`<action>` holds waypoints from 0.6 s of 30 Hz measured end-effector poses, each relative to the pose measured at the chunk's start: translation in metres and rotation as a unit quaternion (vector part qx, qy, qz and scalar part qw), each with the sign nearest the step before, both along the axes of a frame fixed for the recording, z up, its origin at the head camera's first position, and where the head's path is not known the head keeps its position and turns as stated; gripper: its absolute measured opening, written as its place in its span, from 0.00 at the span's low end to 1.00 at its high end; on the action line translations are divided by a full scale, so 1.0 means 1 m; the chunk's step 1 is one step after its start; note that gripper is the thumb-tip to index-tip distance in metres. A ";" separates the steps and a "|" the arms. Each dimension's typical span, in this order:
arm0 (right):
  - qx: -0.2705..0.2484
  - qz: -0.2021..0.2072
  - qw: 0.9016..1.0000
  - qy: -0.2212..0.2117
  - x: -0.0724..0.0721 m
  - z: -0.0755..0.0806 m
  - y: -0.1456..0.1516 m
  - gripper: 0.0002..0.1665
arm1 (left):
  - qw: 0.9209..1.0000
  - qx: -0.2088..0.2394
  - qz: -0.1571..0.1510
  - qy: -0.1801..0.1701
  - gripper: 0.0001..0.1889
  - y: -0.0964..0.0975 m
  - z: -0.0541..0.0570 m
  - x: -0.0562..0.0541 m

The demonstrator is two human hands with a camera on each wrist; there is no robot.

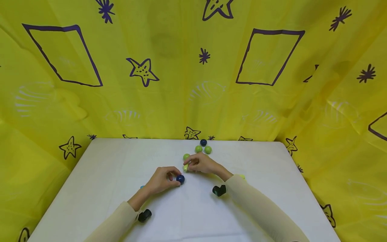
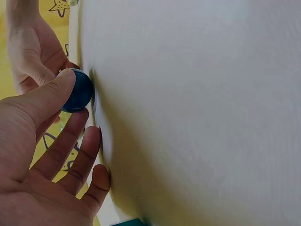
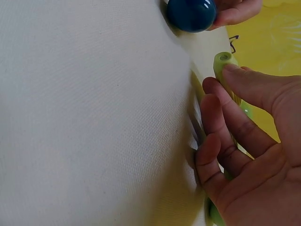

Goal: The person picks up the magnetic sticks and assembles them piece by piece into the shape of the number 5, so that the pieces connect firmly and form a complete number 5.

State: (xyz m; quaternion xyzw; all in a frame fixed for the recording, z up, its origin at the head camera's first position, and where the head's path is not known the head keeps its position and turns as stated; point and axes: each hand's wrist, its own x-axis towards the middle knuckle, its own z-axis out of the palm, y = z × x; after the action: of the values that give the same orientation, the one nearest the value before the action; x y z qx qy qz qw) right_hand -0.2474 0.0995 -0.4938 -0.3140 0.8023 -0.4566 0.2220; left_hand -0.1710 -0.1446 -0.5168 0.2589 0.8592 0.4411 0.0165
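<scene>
My left hand (image 1: 161, 180) pinches a glossy dark blue ball (image 1: 180, 179) between thumb and fingers, low over the white table. In the left wrist view the thumb lies across the ball (image 2: 79, 92), and the other fingers spread below it. Just beyond and to the right, my right hand (image 1: 203, 163) holds a small light green peg-like piece (image 1: 185, 167). The right wrist view shows a hole in the end of this piece (image 3: 224, 60); the fingers hide much of its length. A green ball (image 1: 186, 156) sits right behind the right fingertips.
Toward the table's far edge are two green balls (image 1: 208, 150) and another dark blue ball (image 1: 203, 142). A blue piece (image 1: 142, 187) peeks out behind the left wrist, a yellow-green one (image 1: 242, 176) behind the right forearm. Yellow patterned cloth (image 1: 169, 101) surrounds the table (image 1: 121, 158).
</scene>
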 end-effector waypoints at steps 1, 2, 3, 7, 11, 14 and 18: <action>0.000 0.001 1.000 0.000 0.000 0.000 0.000 0.12 | 1.000 0.004 -0.003 0.004 0.14 0.001 0.000 0.000; 0.000 0.002 1.000 0.000 0.000 0.001 0.001 0.12 | 1.000 0.006 -0.003 0.005 0.14 0.002 0.000 0.000; 0.001 0.004 1.000 0.000 0.000 0.001 0.001 0.12 | 1.000 0.007 -0.003 0.003 0.14 0.004 0.000 -0.001; 0.004 0.004 1.000 -0.003 0.000 0.002 0.002 0.12 | 1.000 0.012 0.001 -0.001 0.13 0.008 0.000 -0.001; 0.003 0.009 1.000 -0.004 -0.001 0.001 0.002 0.12 | 1.000 0.007 0.010 0.005 0.12 0.012 0.000 -0.002; -0.001 0.015 1.000 -0.002 -0.001 0.001 0.003 0.12 | 1.000 0.008 0.016 0.016 0.11 0.015 0.000 -0.003; -0.006 0.019 1.000 -0.005 -0.001 0.001 0.003 0.12 | 0.999 0.011 0.027 0.017 0.11 0.018 0.000 -0.003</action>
State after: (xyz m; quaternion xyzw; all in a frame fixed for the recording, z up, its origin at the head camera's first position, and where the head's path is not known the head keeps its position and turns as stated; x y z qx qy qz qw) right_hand -0.2485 0.1030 -0.4926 -0.3280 0.7922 -0.4588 0.2332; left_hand -0.1743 -0.1265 -0.5166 0.2429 0.8611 0.4465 -0.0127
